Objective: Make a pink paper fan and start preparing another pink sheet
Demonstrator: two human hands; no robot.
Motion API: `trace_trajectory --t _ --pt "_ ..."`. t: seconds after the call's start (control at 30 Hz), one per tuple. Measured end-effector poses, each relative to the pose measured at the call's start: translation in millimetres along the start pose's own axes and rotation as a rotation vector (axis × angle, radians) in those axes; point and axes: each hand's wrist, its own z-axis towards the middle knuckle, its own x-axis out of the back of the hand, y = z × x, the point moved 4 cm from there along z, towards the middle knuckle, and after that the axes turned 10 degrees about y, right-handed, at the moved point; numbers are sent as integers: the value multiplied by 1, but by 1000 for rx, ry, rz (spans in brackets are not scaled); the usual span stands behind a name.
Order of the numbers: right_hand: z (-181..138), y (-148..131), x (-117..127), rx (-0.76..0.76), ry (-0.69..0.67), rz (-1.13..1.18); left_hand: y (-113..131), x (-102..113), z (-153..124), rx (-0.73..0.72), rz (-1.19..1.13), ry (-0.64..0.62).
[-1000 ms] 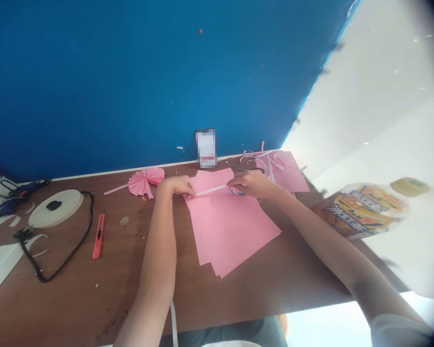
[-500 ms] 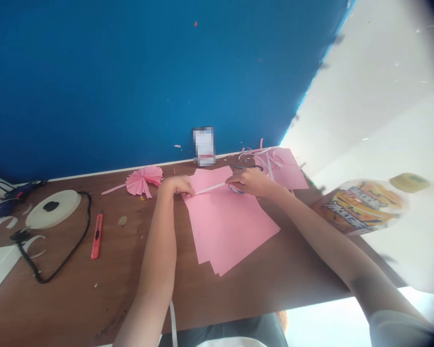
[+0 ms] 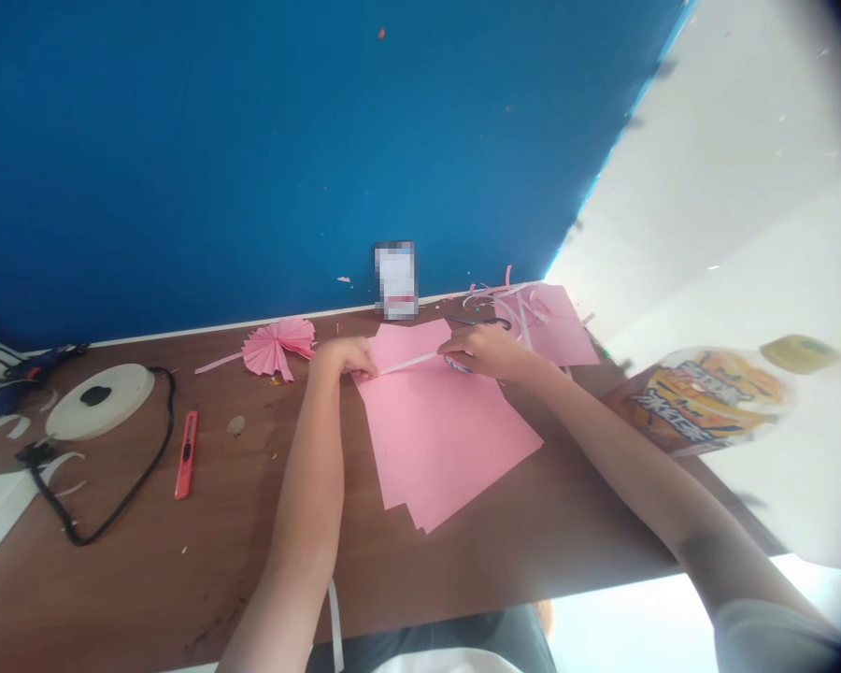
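Sheets of pink paper [image 3: 449, 439] lie overlapping on the brown table. Across their upper part runs a narrow white strip of tape [image 3: 410, 363], stretched between my hands. At its left end, my left hand [image 3: 349, 356] is closed, fingertips pressing the tape down by the paper's left edge. My right hand [image 3: 489, 349] pinches the other end, over the upper right of the paper. Part of a roll of tape [image 3: 457, 365] with blue on it shows under this hand; the rest is hidden. Just behind the right hand lie dark-handled scissors [image 3: 497, 323], partly covered.
To the left are a folded pink paper fan [image 3: 278, 350], a red utility knife [image 3: 187, 455] and a white round device [image 3: 100, 402] with a black cord. A phone [image 3: 396, 280] leans on the blue wall. Pink scraps [image 3: 547, 325] and a large bottle [image 3: 707, 397] stand right.
Both hands stay in nearly the same place, still holding the tape strip across the paper. The camera view has shifted very slightly.
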Motion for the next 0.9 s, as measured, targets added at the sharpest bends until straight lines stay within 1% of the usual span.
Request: trace_trajectory --t 0.3,0.67,0.9 --pt "0 0 0 -20 -30 -4 1 1 0 -3 49 10" --pt "0 -2 -1 -23 -50 -53 11 3 -4 69 108 45" --pt "1 -5 7 -35 -58 -108 -1 -2 3 83 10 22"
